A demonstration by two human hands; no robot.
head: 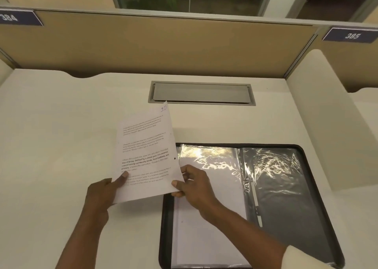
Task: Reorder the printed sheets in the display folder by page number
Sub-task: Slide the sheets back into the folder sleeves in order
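Head view shows the printed sheet (145, 152) lifted off the tabletop (61, 135) and held by its near edge. Its long axis runs away from the person, with the top leaning slightly right. A handwritten 10 (163, 108) sits in its far right corner. The left hand (104, 193) grips the near left corner, thumb pressed on the printed face. The right hand (194, 183) pinches the near right corner between thumb and fingers.

The display folder (286, 197) lies open and flat just to the right of the sheet, its spine also running away from the person. The sheet's right edge overlaps the folder's far left corner in this view. The right hand hovers over the left pocket (208, 217), which already holds a white page, so that hand is the nearer one to the folder. The right pocket looks dark and glossy; whether it holds anything I cannot tell.

Any move into the folder would go rightward and down. Bare tabletop stretches to the left of the sheet and beyond it, up to a shut cable hatch (201, 93) and the partition (143, 43). A raised side divider (327, 125) closes in the right.
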